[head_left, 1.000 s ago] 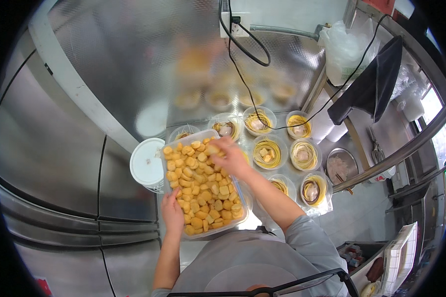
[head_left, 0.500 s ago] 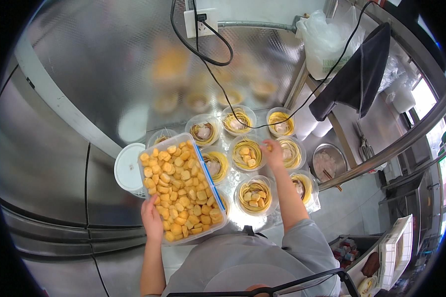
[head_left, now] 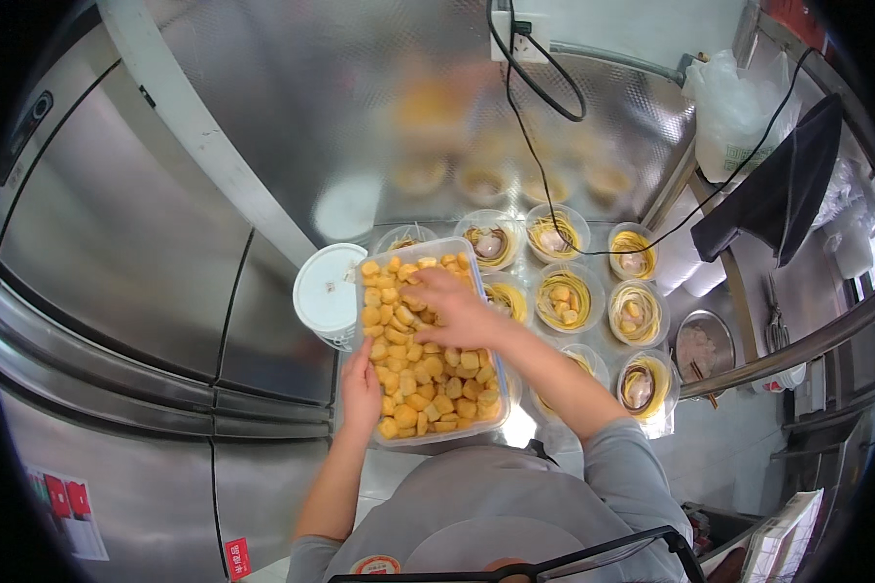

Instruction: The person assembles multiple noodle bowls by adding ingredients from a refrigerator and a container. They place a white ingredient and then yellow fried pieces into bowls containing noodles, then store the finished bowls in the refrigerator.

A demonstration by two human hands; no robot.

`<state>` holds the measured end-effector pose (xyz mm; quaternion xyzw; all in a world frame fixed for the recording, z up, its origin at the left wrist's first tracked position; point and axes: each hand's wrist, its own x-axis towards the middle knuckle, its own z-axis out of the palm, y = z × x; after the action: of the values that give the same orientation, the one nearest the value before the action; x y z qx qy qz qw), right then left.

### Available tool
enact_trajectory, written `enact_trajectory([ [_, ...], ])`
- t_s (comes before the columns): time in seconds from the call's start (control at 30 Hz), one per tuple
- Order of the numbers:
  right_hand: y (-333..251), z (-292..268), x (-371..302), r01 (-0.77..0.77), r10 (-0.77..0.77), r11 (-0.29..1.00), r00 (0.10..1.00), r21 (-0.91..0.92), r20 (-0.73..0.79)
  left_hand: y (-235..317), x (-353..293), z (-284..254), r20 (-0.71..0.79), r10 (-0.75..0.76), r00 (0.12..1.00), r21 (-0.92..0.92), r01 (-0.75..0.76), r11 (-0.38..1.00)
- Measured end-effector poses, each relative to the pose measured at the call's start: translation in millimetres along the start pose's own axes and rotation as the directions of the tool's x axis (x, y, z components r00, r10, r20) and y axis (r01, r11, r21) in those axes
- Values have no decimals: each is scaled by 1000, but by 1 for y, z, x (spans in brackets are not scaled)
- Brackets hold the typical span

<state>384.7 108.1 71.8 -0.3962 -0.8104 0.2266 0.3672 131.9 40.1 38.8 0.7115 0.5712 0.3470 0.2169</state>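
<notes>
A clear rectangular plastic tub (head_left: 504, 403) full of golden, puffy chunks (head_left: 428, 389) that look like fried tofu is tilted in front of me. My left hand (head_left: 362, 394) grips its left side. Inside the tub, among the chunks, lies my right hand (head_left: 452, 309), thumb and fingers apart, fingertips partly hidden. Several clear round bowls with yellow strands stand right of the tub and behind it. Golden chunks top the middle bowl (head_left: 564, 301) and the bowl beside it (head_left: 638, 313). Pale meat shows in a back bowl (head_left: 557, 235). My right forearm partly covers a near bowl (head_left: 581, 361).
A white-lidded bucket (head_left: 327, 290) stands left of the tub, by steel cabinet doors (head_left: 117, 214). At right are a metal bowl (head_left: 705, 342) of pale meat with chopsticks, a steel rail (head_left: 787, 345) and a dark cloth (head_left: 778, 189). A black cable (head_left: 651, 245) hangs over the back bowls.
My right hand has moved left from above the bowls into the tub. Golden chunks now lie in the bowl it was over. The whole view has shifted, with the scene appearing farther right.
</notes>
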Motion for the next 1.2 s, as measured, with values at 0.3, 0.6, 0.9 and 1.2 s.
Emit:
enact_trajectory([
  [0.3,-36,81,45,13,93,917,965,-399,245,-2,-4,-3,-58,-155,986,-33,153,988],
  [0.6,-43,102,42,-239,293,865,954,-441,56,7,-4,-6,25,-152,988,76,150,986],
  [0.9,-13,102,38,-228,263,900,964,-371,46,14,-1,-3,42,-180,983,153,172,973],
  [1.2,14,48,-2,-237,233,971,968,-29,-96,-3,-5,11,-40,-86,996,146,91,985],
])
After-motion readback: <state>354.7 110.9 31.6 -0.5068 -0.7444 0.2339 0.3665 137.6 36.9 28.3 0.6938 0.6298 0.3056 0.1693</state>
